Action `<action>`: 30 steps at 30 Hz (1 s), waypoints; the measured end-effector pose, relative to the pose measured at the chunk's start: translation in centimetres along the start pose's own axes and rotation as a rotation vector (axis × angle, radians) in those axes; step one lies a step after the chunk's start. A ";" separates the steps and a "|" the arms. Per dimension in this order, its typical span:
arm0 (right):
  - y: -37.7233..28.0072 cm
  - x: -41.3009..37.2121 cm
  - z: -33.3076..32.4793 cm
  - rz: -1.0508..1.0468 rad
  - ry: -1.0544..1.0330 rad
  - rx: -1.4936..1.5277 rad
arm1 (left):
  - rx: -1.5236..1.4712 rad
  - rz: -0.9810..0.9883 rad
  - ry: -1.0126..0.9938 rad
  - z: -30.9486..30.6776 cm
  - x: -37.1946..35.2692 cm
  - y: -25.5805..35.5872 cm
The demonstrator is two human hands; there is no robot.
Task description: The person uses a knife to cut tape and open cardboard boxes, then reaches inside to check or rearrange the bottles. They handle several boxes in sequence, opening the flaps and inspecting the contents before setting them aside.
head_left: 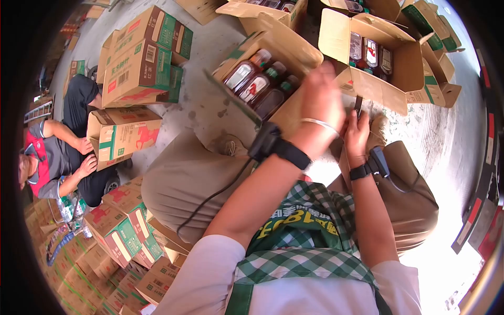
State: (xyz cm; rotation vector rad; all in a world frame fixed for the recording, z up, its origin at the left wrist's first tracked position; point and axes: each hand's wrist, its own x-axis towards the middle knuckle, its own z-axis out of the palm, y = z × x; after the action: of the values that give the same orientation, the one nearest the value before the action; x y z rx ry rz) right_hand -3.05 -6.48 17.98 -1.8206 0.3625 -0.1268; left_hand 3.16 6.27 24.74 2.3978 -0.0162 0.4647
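Observation:
My left hand [323, 100], smeared by motion, is over the right side of an open carton [291, 50] that holds dark bottles [254, 86]. Whether it grips the flap cannot be made out. Lower and to the right, my right hand [357, 134] is closed round a thin dark object [358, 103] that points up from the fingers. A second open carton [412, 52] with more bottles [371, 52] stands just beyond the right hand. Both wrists carry black strapped devices.
More open cartons [438, 79] stand at the upper right. Closed cartons [128, 68] are stacked at upper left. A person [39, 157] crouches at the left, both hands on a carton [131, 134]. Piled cartons [118, 226] fill the lower left. My knees frame the work area.

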 end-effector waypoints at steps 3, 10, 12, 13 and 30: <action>-6.1 -1.6 0.3 0.027 -0.078 0.044 | -0.031 0.353 -0.159 -7.5 3.7 3.7; -6.5 -8.8 3.2 -0.100 -0.344 0.015 | 0.583 0.279 -1.469 -15.7 3.7 -15.6; -5.6 -9.7 3.9 -0.124 -0.407 0.006 | 0.525 0.537 -1.099 -15.5 0.2 -17.9; -5.3 -10.0 4.2 -0.231 -0.444 -0.106 | 0.548 0.501 -1.020 -15.2 -0.6 -16.9; -3.4 -4.5 4.1 -0.551 -0.523 -0.772 | 0.408 0.192 -0.464 -7.4 -8.5 -13.1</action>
State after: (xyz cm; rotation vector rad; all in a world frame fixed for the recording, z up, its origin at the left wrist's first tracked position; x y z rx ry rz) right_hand -5.59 -0.54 20.51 -2.5793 -0.5462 0.1337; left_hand -5.46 20.03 18.78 2.8705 -0.3943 -0.0208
